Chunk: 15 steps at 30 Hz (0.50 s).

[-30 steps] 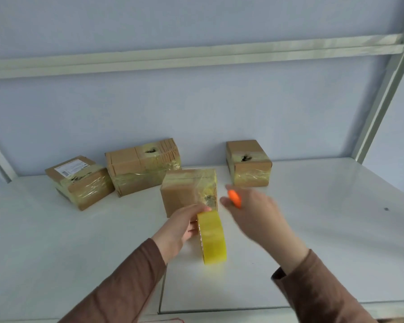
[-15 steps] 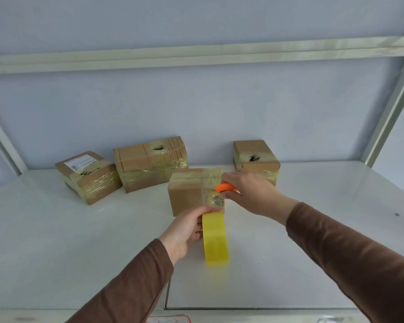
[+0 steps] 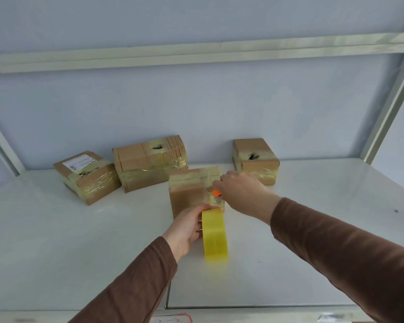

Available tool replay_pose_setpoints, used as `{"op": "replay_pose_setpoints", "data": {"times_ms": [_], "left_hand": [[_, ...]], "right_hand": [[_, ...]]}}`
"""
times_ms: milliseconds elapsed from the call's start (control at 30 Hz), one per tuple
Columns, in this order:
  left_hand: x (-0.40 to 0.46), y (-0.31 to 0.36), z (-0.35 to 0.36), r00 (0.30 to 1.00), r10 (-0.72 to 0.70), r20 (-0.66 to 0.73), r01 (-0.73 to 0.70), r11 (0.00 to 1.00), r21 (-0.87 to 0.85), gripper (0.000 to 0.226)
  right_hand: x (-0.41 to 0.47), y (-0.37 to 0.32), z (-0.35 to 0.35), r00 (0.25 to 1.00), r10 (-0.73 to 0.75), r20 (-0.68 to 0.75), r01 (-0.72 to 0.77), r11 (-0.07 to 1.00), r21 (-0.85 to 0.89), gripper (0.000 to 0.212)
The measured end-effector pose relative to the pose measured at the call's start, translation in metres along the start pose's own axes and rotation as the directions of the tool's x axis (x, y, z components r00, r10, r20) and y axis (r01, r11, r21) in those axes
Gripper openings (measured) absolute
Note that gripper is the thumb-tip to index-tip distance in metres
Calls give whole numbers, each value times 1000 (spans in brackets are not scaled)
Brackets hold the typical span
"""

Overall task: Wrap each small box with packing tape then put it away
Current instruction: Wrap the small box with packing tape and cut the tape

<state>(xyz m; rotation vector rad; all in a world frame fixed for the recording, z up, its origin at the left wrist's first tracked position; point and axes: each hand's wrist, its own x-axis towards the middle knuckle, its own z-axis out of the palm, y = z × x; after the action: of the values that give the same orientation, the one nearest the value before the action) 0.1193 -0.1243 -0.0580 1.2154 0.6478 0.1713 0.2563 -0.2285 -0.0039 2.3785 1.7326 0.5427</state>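
The box in hand (image 3: 191, 192) stands on the white shelf (image 3: 313, 241), just in front of three taped boxes (image 3: 149, 164) ranged along the back wall. The left hand (image 3: 187, 227) grips the yellow tape roll (image 3: 214, 236) upright, close against the box's near face. The right hand (image 3: 240, 192) holds a small orange cutter (image 3: 217, 193) at the box's right edge, where a clear strip runs from the roll (the blade itself is hidden). Judged step: severing the tape after wrapping. The next move calls for a clean cut, the loose end pressed flat, then the box placed with the others.
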Motion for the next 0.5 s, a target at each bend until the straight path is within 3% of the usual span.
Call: {"op": "replay_pose_setpoints", "data": {"times_ms": [67,200,233,300,400,500], "left_hand": [[5,0,1,1000,-12,-12,12,1000,17,25],[8,-3,-1,1000,-16,-5,16,999,40,26],[7,-4,-2,1000,-13,4,13,999,43,27],[8,-3,-5,1000,1,14,-1,1000,29,27],[10,-1,-4,1000,7,16,-7,1000,24,28],[6,0,-2,999,-12,48,9,998,63,30]], "right_hand": [[2,3,-1,999,12,38,-10,998,-56,22],[-11,25,4,963,87,256,-53,989,-135,16],[-16,31,4,958,122,258,-112,992,-54,13],[-15,42,1,973,192,126,-216,952,217,9],[-1,36,-4,966,216,-139,-103,823,559,15],[12,19,6,971,226,-82,-120,750,651,23]]}}
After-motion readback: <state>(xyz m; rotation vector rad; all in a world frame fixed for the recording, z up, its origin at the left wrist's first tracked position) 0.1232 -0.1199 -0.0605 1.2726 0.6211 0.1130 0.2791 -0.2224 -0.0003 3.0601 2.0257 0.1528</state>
